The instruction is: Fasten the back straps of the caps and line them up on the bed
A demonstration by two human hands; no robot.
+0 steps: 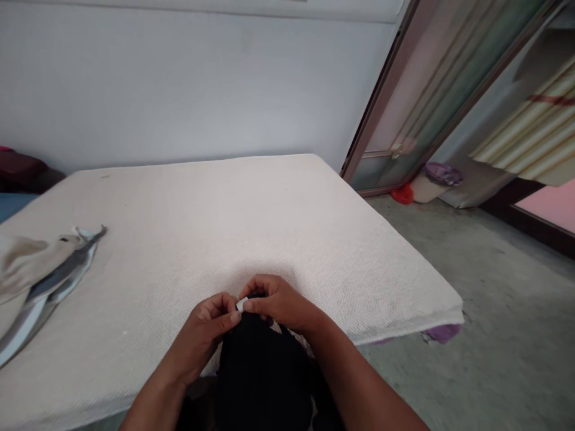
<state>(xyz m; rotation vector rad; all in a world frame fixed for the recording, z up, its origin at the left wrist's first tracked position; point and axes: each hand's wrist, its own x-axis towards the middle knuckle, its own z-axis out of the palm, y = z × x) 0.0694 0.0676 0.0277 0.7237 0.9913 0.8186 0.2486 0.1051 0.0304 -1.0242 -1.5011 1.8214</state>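
Note:
A black cloth item (265, 365) hangs down at the near edge of the bed, in front of my body; its full shape is hidden. At its top edge a small white tag (241, 304) sticks up between my two hands. My left hand (209, 320) is closed in a pinch on the cloth edge just left of the tag. With thumb and fingers pressed together, my right hand (272, 302) grips the tag and the black edge from the right. A thin dark strap of the cloth shows below my right hand.
The bed's pale textured cover (287, 209) spreads out ahead to a white wall (202, 90). Beige and grey clothes (49, 269) lie at left. Right of the bed are a sliding door (404, 120), a bin (433, 182) and grey floor (507, 281).

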